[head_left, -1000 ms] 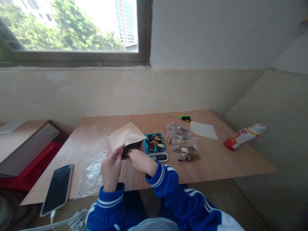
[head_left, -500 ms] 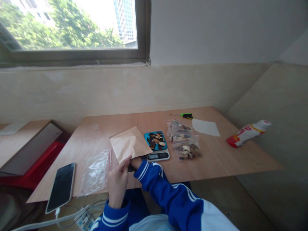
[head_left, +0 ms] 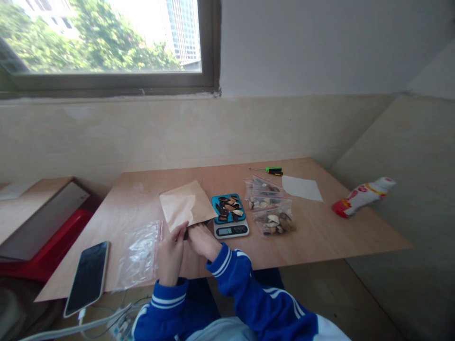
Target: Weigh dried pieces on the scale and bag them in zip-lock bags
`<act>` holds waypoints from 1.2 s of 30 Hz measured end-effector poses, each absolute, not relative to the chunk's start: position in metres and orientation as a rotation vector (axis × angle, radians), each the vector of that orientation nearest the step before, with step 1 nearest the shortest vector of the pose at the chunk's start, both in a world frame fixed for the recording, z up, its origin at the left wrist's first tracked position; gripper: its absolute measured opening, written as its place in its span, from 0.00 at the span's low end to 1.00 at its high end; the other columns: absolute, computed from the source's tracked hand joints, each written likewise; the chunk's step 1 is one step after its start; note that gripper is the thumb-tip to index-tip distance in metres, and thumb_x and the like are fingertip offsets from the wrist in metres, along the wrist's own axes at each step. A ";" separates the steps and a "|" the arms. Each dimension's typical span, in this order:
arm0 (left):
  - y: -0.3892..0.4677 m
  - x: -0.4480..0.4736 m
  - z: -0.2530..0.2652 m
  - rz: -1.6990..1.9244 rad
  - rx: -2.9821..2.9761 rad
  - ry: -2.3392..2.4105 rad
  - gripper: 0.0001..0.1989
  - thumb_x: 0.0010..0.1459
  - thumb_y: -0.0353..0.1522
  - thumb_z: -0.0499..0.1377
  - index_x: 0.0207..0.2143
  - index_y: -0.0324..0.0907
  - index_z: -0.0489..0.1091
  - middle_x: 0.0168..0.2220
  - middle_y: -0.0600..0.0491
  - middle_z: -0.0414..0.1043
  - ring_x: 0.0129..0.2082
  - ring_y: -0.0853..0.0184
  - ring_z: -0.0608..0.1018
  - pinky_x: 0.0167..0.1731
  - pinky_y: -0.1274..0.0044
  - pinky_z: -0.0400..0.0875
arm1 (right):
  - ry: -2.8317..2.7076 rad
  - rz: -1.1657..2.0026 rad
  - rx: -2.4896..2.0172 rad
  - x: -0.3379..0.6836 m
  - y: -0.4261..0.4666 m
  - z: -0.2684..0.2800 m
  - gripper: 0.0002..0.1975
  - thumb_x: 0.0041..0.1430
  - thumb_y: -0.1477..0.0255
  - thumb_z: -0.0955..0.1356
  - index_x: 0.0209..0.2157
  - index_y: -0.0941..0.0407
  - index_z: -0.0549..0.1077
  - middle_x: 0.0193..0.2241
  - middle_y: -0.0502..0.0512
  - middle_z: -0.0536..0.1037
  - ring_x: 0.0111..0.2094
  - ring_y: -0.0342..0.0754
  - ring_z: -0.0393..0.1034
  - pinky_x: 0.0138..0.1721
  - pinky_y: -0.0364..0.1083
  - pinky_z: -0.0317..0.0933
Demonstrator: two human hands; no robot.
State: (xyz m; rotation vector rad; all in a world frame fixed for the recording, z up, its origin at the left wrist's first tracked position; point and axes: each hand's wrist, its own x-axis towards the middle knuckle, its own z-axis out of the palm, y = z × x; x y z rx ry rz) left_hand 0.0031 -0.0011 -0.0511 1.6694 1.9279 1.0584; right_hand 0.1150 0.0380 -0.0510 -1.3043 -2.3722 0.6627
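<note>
A brown paper pouch (head_left: 185,206) lies on the wooden table (head_left: 320,237) with its mouth toward me. My left hand (head_left: 169,253) pinches the left side of that mouth. My right hand (head_left: 201,240) grips the right side, fingers at the opening. Just right of the pouch stands a small scale (head_left: 230,222) with a blue tray of dark dried slices (head_left: 228,208). Both sleeves are blue with white stripes.
Clear zip bags of dried pieces (head_left: 272,210) lie right of the scale. An empty zip bag (head_left: 140,253) and a phone (head_left: 87,277) on a cable lie to the left. A green screwdriver (head_left: 272,170), white paper (head_left: 302,188) and a bottle (head_left: 360,196) are farther right.
My right hand reached into the pouch mouth half a second ago and has come back out to its edge. The pouch has settled lower on the table.
</note>
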 end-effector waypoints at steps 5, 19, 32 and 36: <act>0.040 -0.013 -0.068 1.123 1.687 1.985 0.16 0.59 0.36 0.52 0.44 0.44 0.75 0.43 0.50 0.79 0.43 0.58 0.79 0.45 0.68 0.71 | -2.500 0.933 -1.081 0.158 0.006 -0.022 0.18 0.64 0.74 0.59 0.52 0.64 0.70 0.52 0.66 0.73 0.54 0.54 0.67 0.57 0.53 0.58; -0.012 -0.054 -0.113 1.039 1.825 2.261 0.21 0.56 0.34 0.47 0.47 0.35 0.69 0.44 0.39 0.71 0.48 0.51 0.73 0.50 0.59 0.66 | -2.196 1.164 -1.572 0.238 -0.010 -0.002 0.20 0.65 0.69 0.58 0.54 0.61 0.68 0.55 0.63 0.71 0.57 0.55 0.64 0.58 0.53 0.56; -0.013 -0.092 -0.123 0.896 1.524 2.347 0.13 0.52 0.39 0.52 0.30 0.41 0.72 0.32 0.50 0.68 0.28 0.62 0.74 0.35 0.69 0.70 | -2.486 1.195 -1.327 0.194 -0.028 0.002 0.19 0.64 0.70 0.59 0.51 0.61 0.71 0.52 0.64 0.74 0.52 0.54 0.69 0.53 0.48 0.61; -0.016 -0.093 -0.116 0.861 1.573 2.407 0.16 0.55 0.41 0.50 0.30 0.40 0.72 0.30 0.47 0.68 0.32 0.55 0.73 0.37 0.64 0.67 | -2.522 1.238 -1.186 0.183 -0.034 -0.002 0.19 0.64 0.70 0.59 0.52 0.63 0.71 0.50 0.65 0.75 0.51 0.55 0.70 0.52 0.48 0.62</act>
